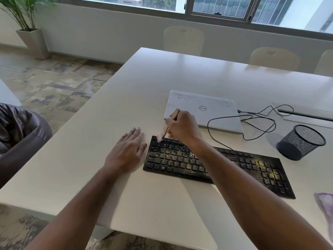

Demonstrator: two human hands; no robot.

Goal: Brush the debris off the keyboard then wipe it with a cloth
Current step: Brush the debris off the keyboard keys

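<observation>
A black keyboard (252, 165) lies on the white table (144, 87), its keys speckled with yellowish debris, thickest at the middle and on the number pad. My right hand (182, 127) grips a small brush (163, 133) with a wooden handle; its pale bristles touch the keyboard's far left corner. My left hand (127, 150) lies flat on the table, fingers straight, just left of the keyboard. A purple cloth (325, 210) shows at the right edge, cut off by the frame.
A closed white laptop (203, 110) sits behind the keyboard with black cables (259, 121) looping to its right. A black mesh pen cup (301, 142) stands at the right. Chairs (183, 40) line the far side. A potted plant (32, 40) stands far left.
</observation>
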